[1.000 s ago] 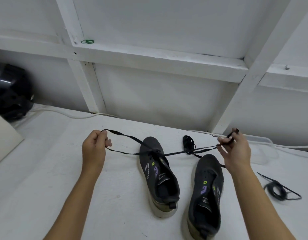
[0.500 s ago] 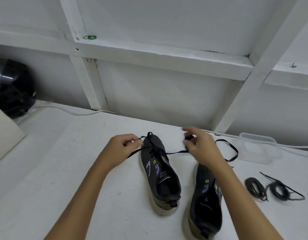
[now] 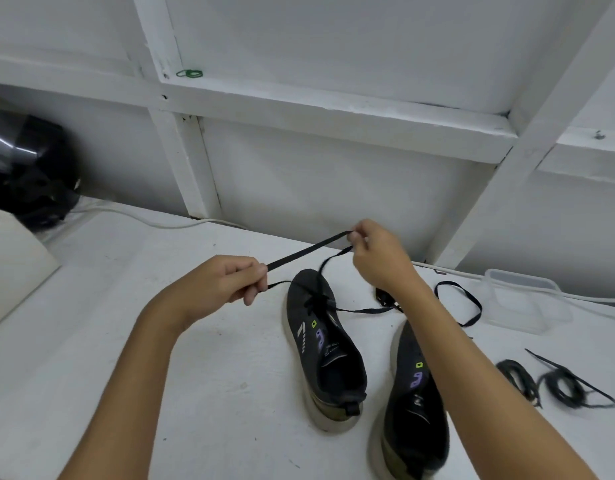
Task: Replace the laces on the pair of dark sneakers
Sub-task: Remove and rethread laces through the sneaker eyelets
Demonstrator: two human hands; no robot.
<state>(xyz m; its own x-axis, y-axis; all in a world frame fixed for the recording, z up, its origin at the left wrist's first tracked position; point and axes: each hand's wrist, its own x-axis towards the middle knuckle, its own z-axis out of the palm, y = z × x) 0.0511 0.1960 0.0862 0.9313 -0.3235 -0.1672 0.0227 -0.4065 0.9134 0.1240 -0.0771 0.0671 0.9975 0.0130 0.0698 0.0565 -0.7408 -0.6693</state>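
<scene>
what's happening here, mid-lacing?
Yes. A person is threading a black lace into the left sneaker. The left hand pinches one stretch of it and the right hand pinches it further along, held up above the toe. The lace only runs through the eyelets near the toe. The right sneaker shows no lace. Two coiled black laces lie on the table to the right.
</scene>
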